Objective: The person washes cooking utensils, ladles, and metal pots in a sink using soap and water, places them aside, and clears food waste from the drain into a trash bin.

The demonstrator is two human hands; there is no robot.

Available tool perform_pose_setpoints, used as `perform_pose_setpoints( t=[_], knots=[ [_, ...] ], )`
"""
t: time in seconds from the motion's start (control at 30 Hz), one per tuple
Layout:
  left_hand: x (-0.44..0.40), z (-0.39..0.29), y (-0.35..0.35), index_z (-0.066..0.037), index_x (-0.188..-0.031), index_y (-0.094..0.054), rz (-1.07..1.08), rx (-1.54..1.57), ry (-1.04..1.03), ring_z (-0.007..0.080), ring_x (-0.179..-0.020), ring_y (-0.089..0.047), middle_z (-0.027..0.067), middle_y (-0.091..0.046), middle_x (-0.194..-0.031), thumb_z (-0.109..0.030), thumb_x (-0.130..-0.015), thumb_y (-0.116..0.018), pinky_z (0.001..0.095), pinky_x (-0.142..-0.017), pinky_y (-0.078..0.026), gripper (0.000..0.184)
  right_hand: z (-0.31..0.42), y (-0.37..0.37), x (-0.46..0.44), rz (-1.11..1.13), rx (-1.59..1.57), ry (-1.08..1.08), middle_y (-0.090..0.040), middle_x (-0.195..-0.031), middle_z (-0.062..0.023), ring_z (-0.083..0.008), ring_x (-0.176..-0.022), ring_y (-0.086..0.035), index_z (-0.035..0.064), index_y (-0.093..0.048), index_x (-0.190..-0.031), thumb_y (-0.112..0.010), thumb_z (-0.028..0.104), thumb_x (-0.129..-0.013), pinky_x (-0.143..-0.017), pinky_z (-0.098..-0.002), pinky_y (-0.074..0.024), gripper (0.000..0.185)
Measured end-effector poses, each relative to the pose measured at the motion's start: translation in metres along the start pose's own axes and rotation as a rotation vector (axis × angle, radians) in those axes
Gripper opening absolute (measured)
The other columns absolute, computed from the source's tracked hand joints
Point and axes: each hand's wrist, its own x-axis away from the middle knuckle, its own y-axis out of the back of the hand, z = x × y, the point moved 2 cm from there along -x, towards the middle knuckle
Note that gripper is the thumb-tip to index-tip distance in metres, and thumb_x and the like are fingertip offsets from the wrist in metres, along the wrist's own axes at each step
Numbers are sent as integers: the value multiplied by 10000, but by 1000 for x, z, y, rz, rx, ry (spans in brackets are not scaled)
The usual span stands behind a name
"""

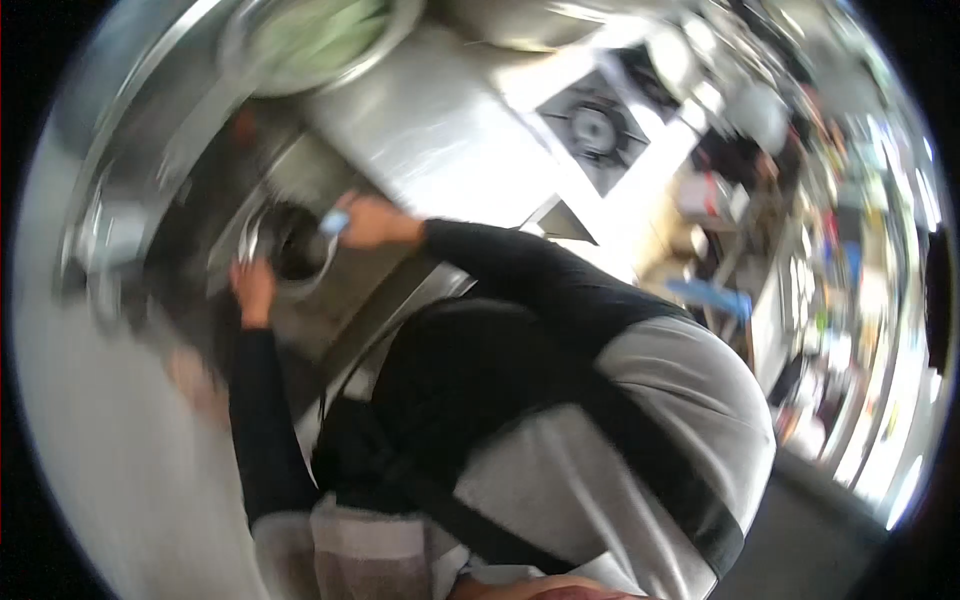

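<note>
A round metal pot or bowl (pixel 328 262), dark inside, sits low in a metal sink (pixel 345 300). My left hand (pixel 253 288) is closed on its near-left rim. On the other side, my right hand (pixel 372 222) is closed around a small light-blue scrubbing pad or cloth (pixel 335 222), held at the pot's right rim. Motion blur hides the pad's exact kind and whether it touches the metal. Black sleeves cover both forearms.
A large metal bowl (pixel 400 38) with pale green contents stands beyond the sink. Right of it runs a steel counter (pixel 430 120), then a gas burner (pixel 595 133). A blurred faucet-like fixture (pixel 110 240) is at the left. Shelves with many items line the right side.
</note>
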Motion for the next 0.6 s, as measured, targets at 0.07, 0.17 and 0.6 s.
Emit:
perform_pose_setpoints(
  t=[0.07,0.17,0.6],
  knots=[
    [-1,3,-31,-102,-1165,-650,-33,-82,-4,268,-1071,-594,109,-666,-1092,-131,-919,-493,471,-1062,-312,294,-9,-13,-11,-116,-232,132,-657,-1060,-236,-364,-1017,-631,44,-617,-1111,-612,319,-818,-879,-431,-491,402],
    [-4,6,-59,-108,-1199,-595,185,-259,-27,268,-1004,-612,91,-660,-985,-174,-945,-515,465,-841,-480,274,23,25,12,30,-418,155,-664,-1085,-175,-324,-1029,-620,46,-625,-1170,-680,151,-808,-891,-389,-482,381],
    [112,-38,214,18,-818,-660,201,428,602,474,-850,-588,255,-638,-855,-565,-980,-358,525,-740,-454,675,84,42,-65,-638,-302,563,-641,-957,-187,-352,-954,-588,75,-695,-983,-721,531,-777,-853,-437,-479,501]
  ],
)
